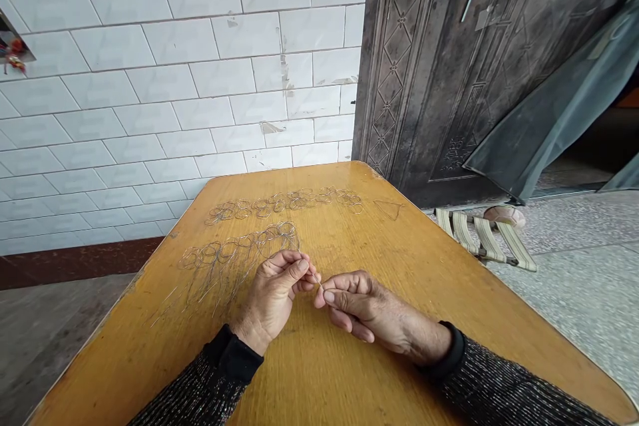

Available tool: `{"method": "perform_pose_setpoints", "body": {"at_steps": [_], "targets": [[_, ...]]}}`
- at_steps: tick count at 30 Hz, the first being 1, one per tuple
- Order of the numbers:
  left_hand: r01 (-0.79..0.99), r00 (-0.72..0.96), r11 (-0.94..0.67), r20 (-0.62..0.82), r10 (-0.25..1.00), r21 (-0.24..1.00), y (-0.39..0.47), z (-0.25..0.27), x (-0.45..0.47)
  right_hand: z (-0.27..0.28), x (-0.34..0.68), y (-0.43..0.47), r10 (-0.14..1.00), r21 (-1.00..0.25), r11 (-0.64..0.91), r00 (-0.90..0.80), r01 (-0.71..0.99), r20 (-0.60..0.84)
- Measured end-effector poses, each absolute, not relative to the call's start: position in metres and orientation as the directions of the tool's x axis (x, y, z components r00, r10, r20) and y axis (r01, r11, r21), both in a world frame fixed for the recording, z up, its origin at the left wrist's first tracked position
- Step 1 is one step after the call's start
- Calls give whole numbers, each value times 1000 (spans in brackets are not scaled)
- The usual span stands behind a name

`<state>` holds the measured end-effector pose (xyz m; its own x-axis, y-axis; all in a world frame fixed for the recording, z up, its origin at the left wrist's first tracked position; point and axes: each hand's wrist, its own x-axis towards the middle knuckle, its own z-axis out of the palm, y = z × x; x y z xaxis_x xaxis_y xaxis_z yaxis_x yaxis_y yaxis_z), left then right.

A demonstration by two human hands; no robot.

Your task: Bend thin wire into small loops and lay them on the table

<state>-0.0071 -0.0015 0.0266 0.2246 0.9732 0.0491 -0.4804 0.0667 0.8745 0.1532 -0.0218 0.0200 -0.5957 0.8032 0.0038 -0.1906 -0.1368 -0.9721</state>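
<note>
Over the middle of the wooden table, my left hand (279, 286) pinches a thin wire (315, 277) between thumb and fingertips. My right hand (357, 303) comes in from the right, its thumb and forefinger closed on the lower end of that wire. The two hands are nearly touching. Just beyond my left hand lies a row of looped wires (229, 249) with long loose tails pointing toward me. Farther back, a second row of wire loops (269, 204) stretches across the table. Whether the held wire joins the nearest loop is hard to make out.
The yellow-brown table (399, 359) reaches to a white tiled wall (200, 46) and a dark patterned door (439, 80). A bent wire piece (388, 209) lies at the back right. Off the right edge, a strap-seat stool (486, 237) and a ball (505, 215) stand on the floor.
</note>
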Motion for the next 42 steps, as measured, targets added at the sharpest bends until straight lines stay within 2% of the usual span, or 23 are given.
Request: {"method": "perform_pose_setpoints", "body": {"at_steps": [12,16,21,25,29,33,35,38,40,42], "targets": [[-438,160,51,23,987,898,-3,29,-5,18,151,-22,787,-948,-235,-615,-212,-58],[-356,94,-13,50,994,934,-1,27,-4,14,147,-19,824,-965,-175,-565,-195,-35],[-227,29,-110,119,992,968,-2,26,-4,10,144,-20,852,-991,-98,-522,-95,-35],[-199,84,-91,109,990,976,-6,27,-4,11,145,-20,861,-997,-55,-509,-61,-17],[-144,195,-81,109,975,986,-10,24,-3,11,148,-17,881,-990,-28,-471,-138,40],[-59,201,-103,113,973,993,-12,19,-3,12,151,-14,873,-962,-107,-486,-250,29],[29,224,-175,164,961,984,-13,19,-3,12,151,-12,872,-946,-163,-490,-282,-4],[230,256,-424,366,895,876,-21,24,-4,10,153,-9,891,-926,-204,-452,-318,-41],[325,355,-603,497,792,729,-29,27,-3,7,154,-5,906,-907,-217,-420,-361,-49],[357,530,-764,556,639,537,-36,28,-3,5,154,0,913,-883,-252,-400,-396,-81]]}}
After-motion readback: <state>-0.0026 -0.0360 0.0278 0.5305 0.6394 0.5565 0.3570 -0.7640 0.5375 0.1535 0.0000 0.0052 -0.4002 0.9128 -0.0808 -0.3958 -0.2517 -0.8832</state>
